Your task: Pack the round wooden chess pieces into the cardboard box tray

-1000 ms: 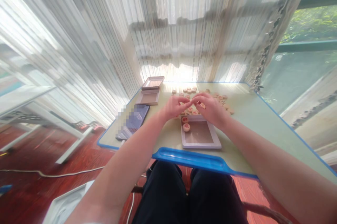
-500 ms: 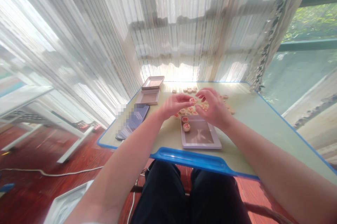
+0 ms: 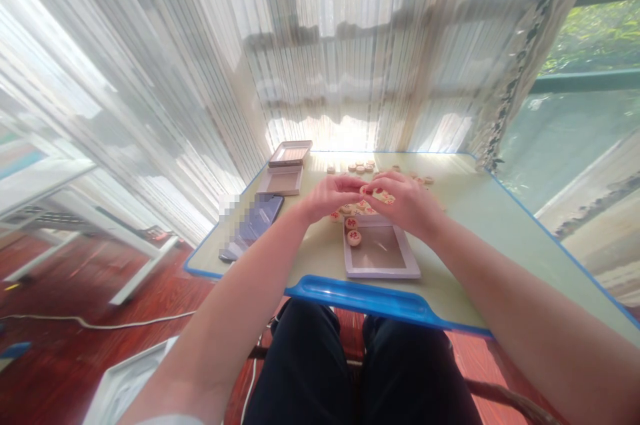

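Observation:
A round Chinese chess piece [image 3: 365, 190] with a red character is held up above the table between my two hands. My left hand [image 3: 331, 198] pinches its left side with the fingertips. From the other side, my right hand [image 3: 403, 197] closes its thumb and fingers on the same piece. Below them is a shallow open box [image 3: 383, 273]. Two red-marked pieces, a chess piece [image 3: 351, 224] and another chess piece [image 3: 354, 238], rest along its left side. More pieces [image 3: 346, 209] lie behind the box, partly hidden by my hands.
Two shallow box parts, a nearer tray [image 3: 281, 181] and a farther tray [image 3: 290, 153], sit at the table's back left. A dark phone [image 3: 260, 222] lies at the left. Several pieces [image 3: 361, 167] are near the back edge. A blue trough [image 3: 363, 297] runs along the front edge.
My right hand has moved left, and its fingers have closed from apart onto the chess piece in my left hand. The two pieces in the box stay in place.

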Available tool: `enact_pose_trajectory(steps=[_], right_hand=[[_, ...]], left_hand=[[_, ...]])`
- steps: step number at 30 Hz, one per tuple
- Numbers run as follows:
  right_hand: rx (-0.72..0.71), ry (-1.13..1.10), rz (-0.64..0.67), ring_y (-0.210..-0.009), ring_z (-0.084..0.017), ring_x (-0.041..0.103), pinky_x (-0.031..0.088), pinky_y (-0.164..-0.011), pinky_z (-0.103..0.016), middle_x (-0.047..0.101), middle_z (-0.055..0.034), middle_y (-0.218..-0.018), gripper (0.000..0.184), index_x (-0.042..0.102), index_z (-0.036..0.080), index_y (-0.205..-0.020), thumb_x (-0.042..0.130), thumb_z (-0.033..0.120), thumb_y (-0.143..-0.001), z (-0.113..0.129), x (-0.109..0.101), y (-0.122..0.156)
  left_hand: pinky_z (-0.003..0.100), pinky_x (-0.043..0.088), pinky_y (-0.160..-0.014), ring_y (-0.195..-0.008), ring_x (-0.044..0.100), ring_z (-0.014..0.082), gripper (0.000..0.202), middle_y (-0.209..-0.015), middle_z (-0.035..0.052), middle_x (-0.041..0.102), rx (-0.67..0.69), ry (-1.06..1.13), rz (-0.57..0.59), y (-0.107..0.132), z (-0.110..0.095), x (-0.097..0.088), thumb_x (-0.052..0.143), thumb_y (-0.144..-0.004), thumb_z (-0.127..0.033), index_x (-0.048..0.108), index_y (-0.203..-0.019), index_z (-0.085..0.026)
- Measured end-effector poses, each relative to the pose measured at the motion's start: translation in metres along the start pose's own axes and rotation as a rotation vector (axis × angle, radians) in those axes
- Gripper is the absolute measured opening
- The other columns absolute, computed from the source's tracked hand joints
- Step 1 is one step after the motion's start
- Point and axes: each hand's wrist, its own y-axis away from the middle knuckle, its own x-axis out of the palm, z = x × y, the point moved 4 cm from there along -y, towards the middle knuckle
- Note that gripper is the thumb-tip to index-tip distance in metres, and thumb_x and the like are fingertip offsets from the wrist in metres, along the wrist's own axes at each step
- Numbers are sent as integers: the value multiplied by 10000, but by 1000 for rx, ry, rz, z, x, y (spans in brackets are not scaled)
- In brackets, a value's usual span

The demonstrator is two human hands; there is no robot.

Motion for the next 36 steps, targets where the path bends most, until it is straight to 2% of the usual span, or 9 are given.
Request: enact_pose_trajectory(steps=[3, 6, 8, 10, 14, 20, 28, 32, 36], right_hand=[[-18, 26, 3, -823, -196, 634, 477, -709, -308, 681, -63, -937, 194, 693, 220, -848, 544, 344, -841, 3, -4, 0], [-4, 35, 18, -779, -185, 629, 468, -700, -297, 688, -50, -867, 169, 686, 210, -811, 564, 326, -813, 7, -11, -1], [38, 28, 127, -719, -172, 623, 460, -659, -281, 686, -29, -790, 130, 679, 211, -787, 599, 310, -766, 7, -13, -1], [79, 31, 290, -654, -157, 612, 442, -593, -262, 681, -4, -725, 109, 670, 220, -773, 620, 302, -721, 7, -11, 1], [58, 87, 560, -586, -145, 587, 396, -513, -250, 667, 14, -671, 56, 648, 244, -714, 614, 279, -687, 14, -5, 11], [128, 177, 721, -591, -169, 591, 381, -495, -270, 666, -6, -677, 54, 646, 249, -651, 626, 292, -677, 19, 3, 18], [132, 31, 898, -696, -159, 619, 434, -609, -251, 699, 21, -773, 150, 717, 277, -771, 596, 342, -712, 26, 1, 19], [176, 48, 934, -718, -166, 618, 436, -632, -254, 696, 9, -801, 168, 723, 278, -801, 593, 338, -712, 24, 0, 19], [142, -1, 931, -683, -151, 602, 419, -614, -246, 687, 11, -781, 208, 716, 273, -790, 601, 430, -716, 24, 2, 20]], left_hand=[[303, 509, -813, -914, 647, 194, 339, -988, 73, 713, 0, -55, 15, 1, -2, 0, 610, -732, -179, 683, -1061, -146], [265, 509, -733, -810, 648, 156, 424, -922, 47, 723, -15, -256, -120, 0, -1, -6, 498, -731, -105, 649, -1124, -151], [261, 502, -725, -770, 642, 150, 453, -868, 32, 728, -15, -490, -283, 0, 0, -13, 455, -713, -75, 651, -1114, -154], [275, 495, -770, -793, 642, 162, 444, -850, 28, 729, 1, -729, -379, 0, 1, -16, 441, -705, -65, 669, -1073, -162], [286, 483, -836, -858, 644, 179, 407, -895, 38, 727, 2, -972, -352, 0, 5, -16, 445, -732, -92, 681, -1051, -183], [266, 485, -830, -872, 645, 185, 382, -898, 44, 725, 6, -1031, -311, -2, 9, -14, 439, -754, -111, 692, -1030, -189], [281, 483, -842, -889, 643, 190, 375, -953, 54, 720, 24, -1067, -318, -1, 7, -12, 436, -773, -131, 691, -1044, -186], [264, 472, -876, -925, 635, 174, 394, -977, 41, 719, -28, -1060, -312, 0, 4, -13, 427, -774, -121, 678, -1070, -189], [256, 468, -887, -934, 638, 169, 395, -967, 33, 719, -63, -1053, -294, -1, 6, -13, 425, -777, -124, 677, -1071, -199]])
